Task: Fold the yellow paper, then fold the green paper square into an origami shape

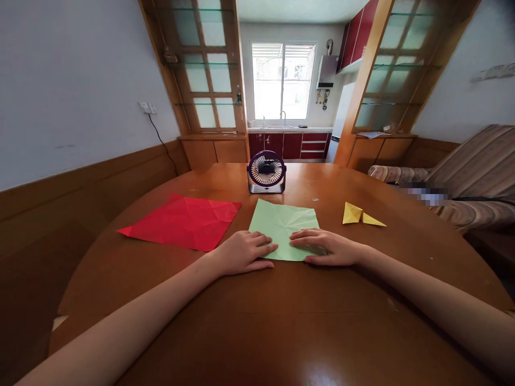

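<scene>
A light green square of paper [281, 220] lies unfolded in front of me, with crease lines running out from its middle. My left hand [245, 252] rests on its lower left part, fingers stretched out and the thumb on the table by the near edge. On the lower right part lies my right hand [325, 246], fingers extended and flat, thumb at the near edge. Left of the green sheet is a larger creased red paper [183, 221]. A folded yellow paper piece [354, 213] with two pointed parts sits to the right.
Behind the green sheet a small purple fan [266, 170] stands on the round-edged wooden table [281, 321]. A striped armchair [475, 166] is at the right, partly blurred. Wooden cabinets with glass shelves flank an opening to a kitchen with a window [282, 80].
</scene>
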Available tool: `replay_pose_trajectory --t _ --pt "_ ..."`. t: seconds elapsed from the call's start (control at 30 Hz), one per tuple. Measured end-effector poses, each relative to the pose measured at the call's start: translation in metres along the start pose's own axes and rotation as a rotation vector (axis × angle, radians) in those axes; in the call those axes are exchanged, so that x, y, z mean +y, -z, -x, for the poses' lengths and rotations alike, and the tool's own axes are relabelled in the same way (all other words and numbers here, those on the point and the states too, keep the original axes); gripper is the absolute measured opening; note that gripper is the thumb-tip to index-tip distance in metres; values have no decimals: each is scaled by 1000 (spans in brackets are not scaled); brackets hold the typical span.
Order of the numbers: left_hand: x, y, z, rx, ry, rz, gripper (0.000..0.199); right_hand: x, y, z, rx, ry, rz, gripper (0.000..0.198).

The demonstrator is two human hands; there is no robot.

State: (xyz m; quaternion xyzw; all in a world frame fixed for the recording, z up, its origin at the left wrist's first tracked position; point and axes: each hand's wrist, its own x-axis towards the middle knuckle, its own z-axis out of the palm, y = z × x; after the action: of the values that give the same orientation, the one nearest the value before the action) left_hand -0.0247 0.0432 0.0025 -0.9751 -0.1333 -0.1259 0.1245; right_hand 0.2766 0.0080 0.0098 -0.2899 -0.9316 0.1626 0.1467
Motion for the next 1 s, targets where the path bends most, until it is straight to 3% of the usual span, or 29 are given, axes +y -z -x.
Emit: replay_pose_trajectory --t 0.37,0.47,0.63,0.87,1.0 --pt "12 -4 -8 37 124 -21 34 -5 4 -2 21 122 257 29" --pt "12 -6 -8 73 132 3 34 -5 12 1 -3 64 182 29" --pt "12 -7 -8 124 186 42 34 2 23 7 -49 -25 -30 55" --pt "20 -3 -10 159 262 182 33 17 28 10 58 -104 -329 29" --pt "25 -3 -13 152 250 215 31 25 33 14 11 -184 -422 26"
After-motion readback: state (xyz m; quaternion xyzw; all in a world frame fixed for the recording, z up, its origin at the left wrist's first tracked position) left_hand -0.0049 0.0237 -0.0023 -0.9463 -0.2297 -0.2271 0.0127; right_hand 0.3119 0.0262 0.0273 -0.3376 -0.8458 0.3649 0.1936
